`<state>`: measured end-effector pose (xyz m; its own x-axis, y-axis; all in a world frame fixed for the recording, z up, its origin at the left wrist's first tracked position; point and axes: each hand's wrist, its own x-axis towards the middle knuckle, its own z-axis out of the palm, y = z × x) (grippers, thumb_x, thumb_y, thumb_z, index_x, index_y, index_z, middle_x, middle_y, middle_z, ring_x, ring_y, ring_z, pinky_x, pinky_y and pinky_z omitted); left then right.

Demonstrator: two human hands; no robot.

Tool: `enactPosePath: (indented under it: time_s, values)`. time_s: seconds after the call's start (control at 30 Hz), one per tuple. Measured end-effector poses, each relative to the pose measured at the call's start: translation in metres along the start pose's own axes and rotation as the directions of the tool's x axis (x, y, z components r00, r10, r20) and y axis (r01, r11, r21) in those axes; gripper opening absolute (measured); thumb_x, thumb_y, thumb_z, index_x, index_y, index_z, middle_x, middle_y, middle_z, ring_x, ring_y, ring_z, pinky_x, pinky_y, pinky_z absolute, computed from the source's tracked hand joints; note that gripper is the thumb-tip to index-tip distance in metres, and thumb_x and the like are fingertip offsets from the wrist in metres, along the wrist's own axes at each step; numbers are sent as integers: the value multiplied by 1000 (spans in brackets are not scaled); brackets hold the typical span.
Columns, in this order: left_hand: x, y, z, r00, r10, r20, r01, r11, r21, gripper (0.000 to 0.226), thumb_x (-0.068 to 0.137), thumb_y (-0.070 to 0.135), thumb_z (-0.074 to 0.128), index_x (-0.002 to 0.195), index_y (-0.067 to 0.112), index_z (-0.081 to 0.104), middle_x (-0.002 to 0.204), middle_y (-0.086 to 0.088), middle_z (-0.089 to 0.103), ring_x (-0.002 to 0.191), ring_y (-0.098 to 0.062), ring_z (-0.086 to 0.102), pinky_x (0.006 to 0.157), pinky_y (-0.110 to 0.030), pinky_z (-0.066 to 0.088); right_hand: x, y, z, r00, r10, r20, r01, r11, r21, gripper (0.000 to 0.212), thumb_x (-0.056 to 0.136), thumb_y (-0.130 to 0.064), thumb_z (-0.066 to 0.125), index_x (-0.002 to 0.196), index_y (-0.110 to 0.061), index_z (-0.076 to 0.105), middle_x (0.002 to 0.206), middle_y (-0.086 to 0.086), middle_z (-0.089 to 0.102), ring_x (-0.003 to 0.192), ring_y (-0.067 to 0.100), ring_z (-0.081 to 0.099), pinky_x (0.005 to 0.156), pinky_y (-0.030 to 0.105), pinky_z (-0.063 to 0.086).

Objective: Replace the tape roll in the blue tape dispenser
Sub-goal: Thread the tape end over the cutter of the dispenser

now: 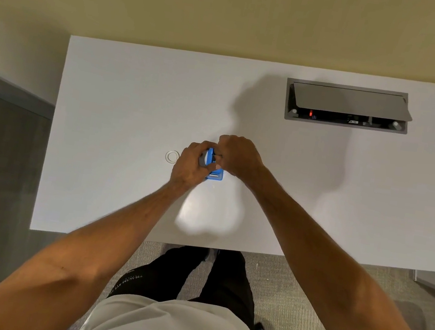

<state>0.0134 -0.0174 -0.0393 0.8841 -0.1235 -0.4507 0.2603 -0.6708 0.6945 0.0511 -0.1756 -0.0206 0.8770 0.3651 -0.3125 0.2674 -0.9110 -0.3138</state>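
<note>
The blue tape dispenser (214, 174) stands on the white table (123, 112), mostly covered by both hands. My left hand (191, 165) grips its left side. My right hand (238, 156) has its fingers pinched at the dispenser's top, on a small dark part I cannot make out. A clear tape roll (172, 156) lies flat on the table just left of my left hand, apart from it.
An open grey cable box (347, 106) is set into the table at the back right. The table's left edge runs near x 300 and its front edge lies just above my legs. A wall rises behind the table.
</note>
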Motion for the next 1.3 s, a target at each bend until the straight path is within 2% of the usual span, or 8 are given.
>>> enactPosePath:
  time_s: [0.23,0.5,0.7,0.9,1.0,1.07,1.2,1.3]
  values:
    - [3,2,1,1000,0,10,-1,999,45,48,93,32,80,136,21,63,129,-10,67,116,-29,67,99,-44,57,1,3,1,1000,-17,15,16,997,69,32,94,-26,68,77,-13,44,70,4,50,63,21,48,63,29,35]
    - [4,4,-1,1000,4,15,-5,997,82,43,93,30,78,132,21,64,126,-9,68,111,-29,68,95,-40,57,3,3,2,999,-23,33,22,999,28,23,97,-25,64,82,-12,53,74,5,56,66,20,53,67,35,49]
    - [2,7,-2,1000,11,10,-12,996,90,39,93,32,78,129,27,64,126,-6,69,111,-27,69,98,-44,59,-2,3,6,1000,18,-5,-18,1000,-16,24,99,-21,61,79,-13,50,70,3,54,62,21,53,61,35,49]
    - [1,5,-2,1000,23,10,-24,996,84,44,94,30,78,134,25,63,126,-8,68,112,-30,69,99,-45,59,-12,13,11,994,-41,-104,49,996,71,15,99,-23,62,96,-11,70,78,7,64,63,20,53,63,36,54]
    - [0,5,-2,999,32,8,-32,996,84,43,94,31,78,134,27,63,127,-6,69,114,-28,68,99,-46,60,-18,17,13,992,-37,-121,56,986,157,19,99,-25,62,114,-15,70,93,3,70,74,20,64,69,32,55]
    - [0,5,-2,999,35,6,-35,995,89,42,95,34,77,134,27,63,126,-6,69,114,-27,68,98,-47,60,-20,18,14,993,-31,-111,49,985,163,22,99,-29,62,117,-16,68,98,2,71,79,21,67,72,31,57]
    - [0,6,-3,999,39,11,-40,994,99,41,96,35,75,134,27,62,128,-7,68,115,-28,68,98,-48,60,-16,13,17,993,-1,-122,20,987,160,17,100,-27,62,107,-15,70,91,4,67,70,18,59,66,32,54]
    - [0,6,-3,999,43,18,-45,992,119,41,97,37,74,134,25,62,128,-6,69,115,-28,69,99,-50,60,-13,10,15,993,3,-116,15,988,153,17,100,-25,62,94,-12,70,82,6,64,64,17,52,60,28,42]
